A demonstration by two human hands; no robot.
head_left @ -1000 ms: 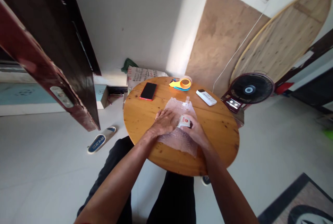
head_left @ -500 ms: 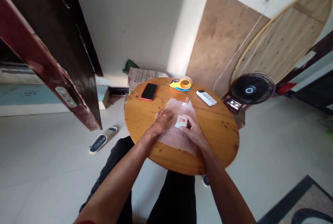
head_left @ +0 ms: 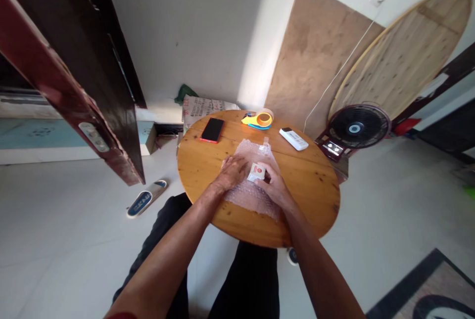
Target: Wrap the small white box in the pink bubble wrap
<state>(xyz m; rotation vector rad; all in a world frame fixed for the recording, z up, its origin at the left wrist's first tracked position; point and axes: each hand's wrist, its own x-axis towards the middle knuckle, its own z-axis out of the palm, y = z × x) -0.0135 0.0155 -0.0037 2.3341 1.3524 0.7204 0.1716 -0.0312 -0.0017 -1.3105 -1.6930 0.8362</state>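
The right hand [head_left: 274, 186] has a closed grip on a small white packet with a red mark [head_left: 257, 172], while the left hand [head_left: 233, 172] lies flat and open beside it, pressing a clear bubble-wrap sheet [head_left: 252, 195] spread mid-table. The round varnished wooden table [head_left: 308, 185] carries, along its far edge, a red-cased black phone [head_left: 212, 130], a yellow-and-blue tape dispenser [head_left: 259, 119] and a white remote control [head_left: 294, 139]. Beyond the table's right edge a black floor fan [head_left: 359, 127] stands on the pale floor before a round wooden tabletop [head_left: 404, 57] leaning on the white wall.

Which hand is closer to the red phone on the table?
Left. The left hand lies flat on the bubble wrap, nearer the phone; the right hand, farther off, holds the small packet.
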